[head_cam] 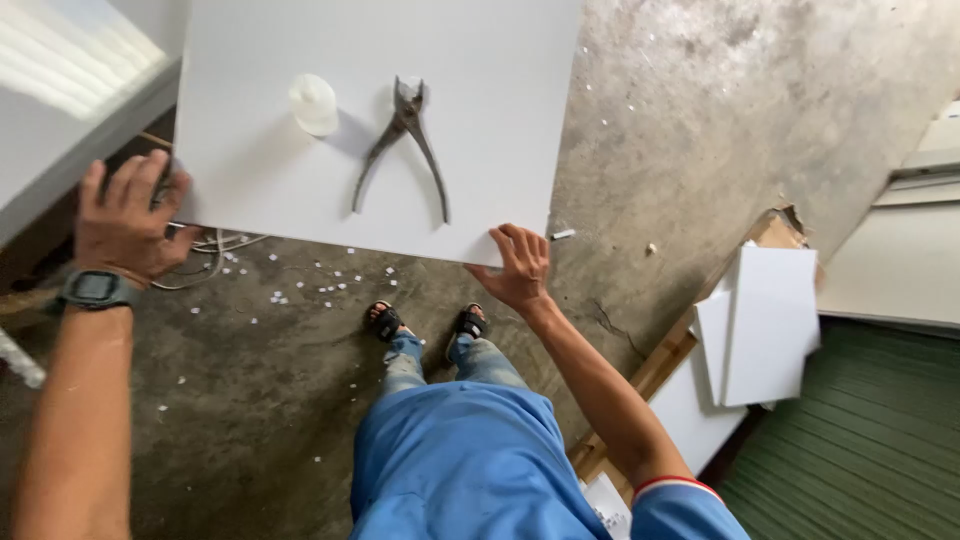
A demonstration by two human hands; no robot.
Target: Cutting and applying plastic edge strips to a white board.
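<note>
Head view: the white panel (480, 120) was gripped at its edges by the left hand (125, 220) and right hand (520, 268), fingers curled. Pliers (403, 145) and a white cap (314, 104) were rested on it.

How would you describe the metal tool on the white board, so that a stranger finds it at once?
Start at the large white board that both hands hold by its near edge. Near its middle lie two things: a small white plastic cap and, just right of it, the pincers. The pincers are the only dark metal thing there, with two long handles spread towards the person.
</note>
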